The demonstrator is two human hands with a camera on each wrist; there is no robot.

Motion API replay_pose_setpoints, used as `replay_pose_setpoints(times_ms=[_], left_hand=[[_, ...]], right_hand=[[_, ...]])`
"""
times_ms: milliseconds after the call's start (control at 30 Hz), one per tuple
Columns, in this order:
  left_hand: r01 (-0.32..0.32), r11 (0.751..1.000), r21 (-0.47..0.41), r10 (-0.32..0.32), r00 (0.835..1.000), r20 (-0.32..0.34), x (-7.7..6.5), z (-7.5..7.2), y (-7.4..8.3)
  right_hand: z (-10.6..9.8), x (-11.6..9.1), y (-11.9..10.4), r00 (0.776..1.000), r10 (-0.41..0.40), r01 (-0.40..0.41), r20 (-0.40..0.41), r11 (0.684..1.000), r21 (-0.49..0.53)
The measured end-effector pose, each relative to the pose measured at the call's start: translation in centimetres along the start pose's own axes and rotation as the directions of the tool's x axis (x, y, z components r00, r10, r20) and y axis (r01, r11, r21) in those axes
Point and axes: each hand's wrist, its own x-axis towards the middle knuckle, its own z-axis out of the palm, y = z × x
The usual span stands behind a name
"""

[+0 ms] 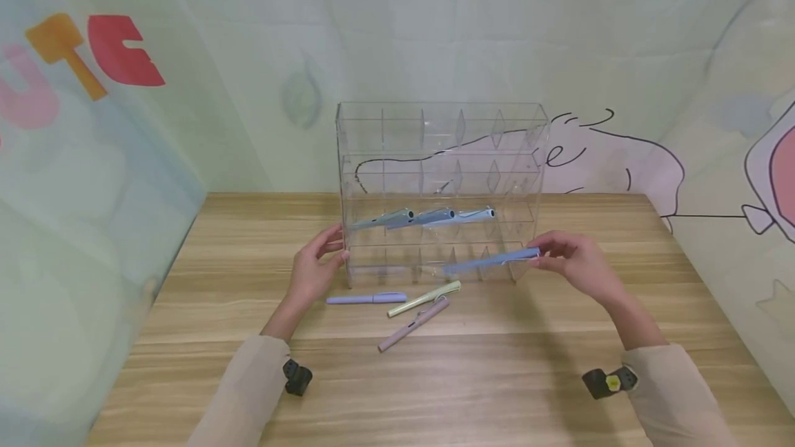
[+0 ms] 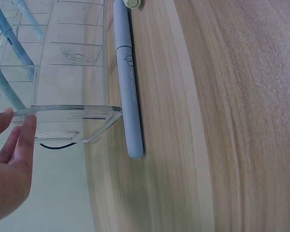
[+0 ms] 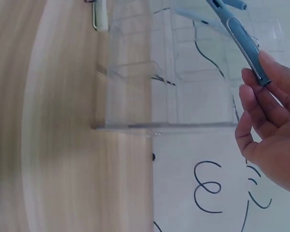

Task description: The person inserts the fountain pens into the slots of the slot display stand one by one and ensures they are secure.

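A clear acrylic rack (image 1: pixel 441 112) with rows of compartments stands on the table. My left hand (image 1: pixel 315 269) holds its left side wall, the fingertips and thumb at the panel's edge in the left wrist view. Between thumb and fingers my right hand (image 1: pixel 580 262) pinches the capped end of a blue pen (image 1: pixel 497 259), in front of the rack's lower right part. Several blue-toned pens, one a pale blue pen (image 1: pixel 475 215), lie in a middle row. On the table before the rack are a lavender pen (image 1: pixel 366 299), a pale green pen (image 1: pixel 425 299) and a mauve pen (image 1: pixel 413 324).
The wooden table (image 1: pixel 484 392) reaches back to a printed cloth backdrop (image 1: pixel 248 88) right behind the rack. More cloth hangs at the left and right sides. A small black camera is strapped to each wrist.
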Motion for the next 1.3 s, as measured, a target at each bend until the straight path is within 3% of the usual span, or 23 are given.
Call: replay_pose_setpoints(times_ms=[300,600,867,1300], left_hand=[[-0.013,1.0,-0.004,0.013,1.0,-0.004,0.0,0.0,0.0],[0.008,1.0,-0.009,-0.008,1.0,0.001,0.0,0.1,0.1],[0.012,1.0,0.003,-0.012,1.0,0.003,-0.1,0.1,0.1],[-0.004,1.0,-0.007,0.004,1.0,0.006,0.0,0.0,0.0]], right_hand=[[-3.0,-0.1,-0.3,0.991,0.068,-0.08,-0.116,0.991,-0.109],[-4.7,-0.1,-0.8,0.969,0.15,-0.176,-0.199,0.977,-0.122],[-3.8,0.6,-1.3,0.956,0.159,-0.2,-0.248,0.968,-0.153],[-0.9,3.3,-1.9,0.964,0.108,-0.142,-0.244,0.981,-0.129]])
